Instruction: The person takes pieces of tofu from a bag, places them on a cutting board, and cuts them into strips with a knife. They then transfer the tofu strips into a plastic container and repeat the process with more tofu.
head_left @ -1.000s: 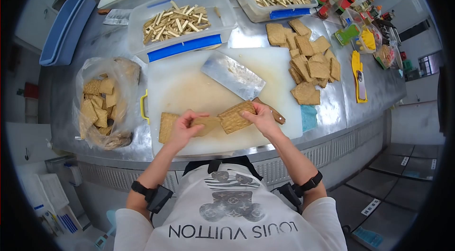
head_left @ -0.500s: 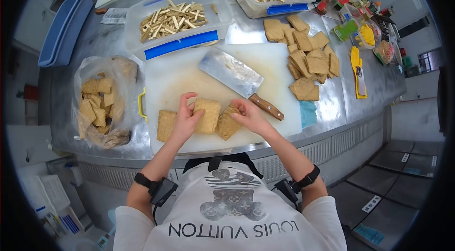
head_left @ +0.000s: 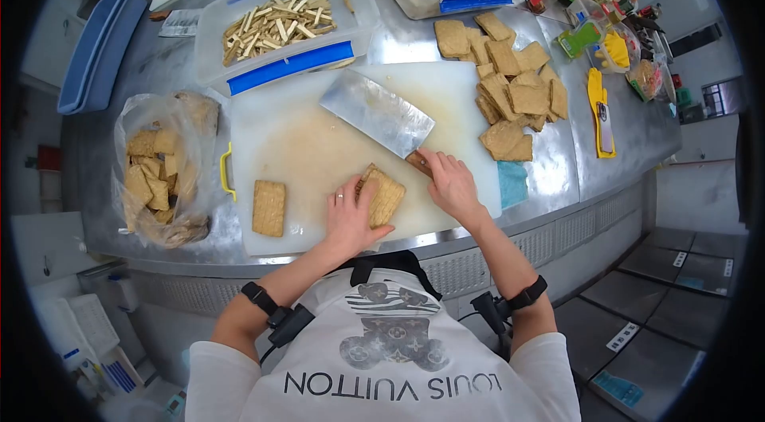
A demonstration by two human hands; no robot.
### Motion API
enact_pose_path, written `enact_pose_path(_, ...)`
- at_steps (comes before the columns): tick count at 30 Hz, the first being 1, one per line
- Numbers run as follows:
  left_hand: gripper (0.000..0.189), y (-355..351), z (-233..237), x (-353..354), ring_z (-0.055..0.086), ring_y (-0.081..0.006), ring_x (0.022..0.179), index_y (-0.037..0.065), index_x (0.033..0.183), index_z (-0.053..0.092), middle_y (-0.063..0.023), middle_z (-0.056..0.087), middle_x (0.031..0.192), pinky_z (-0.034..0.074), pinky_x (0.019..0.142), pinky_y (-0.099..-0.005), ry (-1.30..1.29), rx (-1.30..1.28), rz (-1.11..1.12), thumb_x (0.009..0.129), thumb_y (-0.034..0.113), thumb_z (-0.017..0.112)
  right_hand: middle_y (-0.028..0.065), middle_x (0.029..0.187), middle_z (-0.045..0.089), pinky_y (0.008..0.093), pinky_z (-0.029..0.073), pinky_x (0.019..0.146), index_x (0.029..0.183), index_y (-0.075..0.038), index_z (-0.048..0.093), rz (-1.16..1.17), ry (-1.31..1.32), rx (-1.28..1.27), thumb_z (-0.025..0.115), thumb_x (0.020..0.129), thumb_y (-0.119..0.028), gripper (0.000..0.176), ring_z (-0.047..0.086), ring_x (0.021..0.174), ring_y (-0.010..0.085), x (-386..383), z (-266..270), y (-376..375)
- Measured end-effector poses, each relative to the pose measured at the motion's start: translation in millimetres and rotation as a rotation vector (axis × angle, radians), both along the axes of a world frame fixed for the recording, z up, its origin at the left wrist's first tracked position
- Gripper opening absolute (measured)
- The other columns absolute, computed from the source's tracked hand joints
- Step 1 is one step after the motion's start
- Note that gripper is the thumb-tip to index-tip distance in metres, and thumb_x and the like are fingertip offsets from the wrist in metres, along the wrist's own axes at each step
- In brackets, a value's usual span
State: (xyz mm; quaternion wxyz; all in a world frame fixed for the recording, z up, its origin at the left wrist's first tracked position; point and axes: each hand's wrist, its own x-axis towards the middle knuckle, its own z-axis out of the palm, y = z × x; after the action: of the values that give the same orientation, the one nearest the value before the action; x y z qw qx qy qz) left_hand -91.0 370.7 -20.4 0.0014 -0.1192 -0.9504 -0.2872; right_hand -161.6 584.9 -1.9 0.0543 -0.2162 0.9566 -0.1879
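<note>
My left hand (head_left: pixel 351 215) grips a brown slab of dried tofu (head_left: pixel 387 197) by its left side, fingers at the top and thumb at the bottom edge. More tofu seems to lie under that slab, mostly hidden. Around the wooden handle of a cleaver (head_left: pixel 378 113) my right hand (head_left: pixel 454 187) is closed. The broad blade lies flat across the white cutting board (head_left: pixel 295 135), pointing up and left. Another single tofu slab (head_left: pixel 268 208) rests on the board, left of my left hand.
Tofu strips fill two clear tubs, one behind the board (head_left: pixel 291 70) and one farther right (head_left: pixel 478 1). A pile of tofu slabs (head_left: pixel 522 91) sits right of the board. At left stand a plastic bag of tofu (head_left: pixel 163 175) and blue bins (head_left: pixel 100 47). Yellow gloves (head_left: pixel 598 103) lie right.
The middle tofu slab has been brought onto or against the right one, under my left hand. My right hand has let go of the tofu and taken the cleaver's handle.
</note>
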Motion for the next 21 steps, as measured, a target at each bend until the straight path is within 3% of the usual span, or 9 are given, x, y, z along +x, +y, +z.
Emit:
enact_pose_path(5, 0.069, -20, -16, -12, 0.043, -0.0362, 0.106, 0.005, 0.119, 0.043, -0.019, 0.04, 0.121, 0.037, 0.087, -0.0445, 0.015, -0.051, 0.032, 0.057, 0.018, 0.071, 0.0122, 0.088, 0.061, 0.0389, 0.048, 0.073, 0.126, -0.01, 0.04, -0.071, -0.024, -0.229, 0.054, 0.072, -0.003, 0.057, 0.06, 0.079, 0.0294, 15, 15, 9)
enact_pose_path(8, 0.067, -33, -14, -21, 0.042, -0.036, 0.105, 0.006, 0.116, 0.045, -0.0179, 0.04, 0.121, 0.037, 0.086, -0.045, 0.024, -0.059, 0.078, 0.056, 0.017, 0.071, 0.0139, 0.087, 0.064, 0.0396, 0.05, 0.066, 0.126, -0.01, 0.041, -0.234, -0.371, -0.269, 0.055, 0.079, -0.007, 0.049, 0.062, 0.075, 0.0326, 28, 53, 7)
enact_pose_path(14, 0.058, -34, -12, -24, 0.043, -0.0332, 0.103, 0.009, 0.108, 0.053, -0.0154, 0.043, 0.12, 0.036, 0.083, -0.0432, 0.231, -0.069, 0.038, 0.056, 0.023, 0.075, 0.0149, 0.092, 0.064, 0.0394, 0.051, 0.067, 0.123, -0.014, 0.045, -0.112, -0.322, -0.325, 0.055, 0.087, -0.02, 0.039, 0.063, 0.079, 0.0338, 35, 43, -5)
enact_pose_path(18, 0.053, -38, -17, -23, 0.043, -0.032, 0.103, 0.011, 0.104, 0.056, -0.0144, 0.045, 0.119, 0.036, 0.083, -0.0424, 0.195, -0.03, 0.03, 0.057, 0.026, 0.076, 0.0169, 0.093, 0.063, 0.0402, 0.051, 0.064, 0.122, -0.012, 0.044, 0.035, -0.371, -0.283, 0.054, 0.086, -0.017, 0.037, 0.062, 0.077, 0.0352, 45, 46, -14)
enact_pose_path(21, 0.047, -41, -7, -23, 0.045, -0.0318, 0.102, 0.009, 0.102, 0.057, -0.0136, 0.047, 0.116, 0.038, 0.081, -0.043, 0.178, -0.015, 0.011, 0.061, 0.024, 0.074, 0.0192, 0.089, 0.062, 0.0424, 0.05, 0.063, 0.118, -0.009, 0.045, 0.006, -0.396, -0.238, 0.053, 0.086, -0.015, 0.033, 0.061, 0.073, 0.0373, 38, 50, -22)
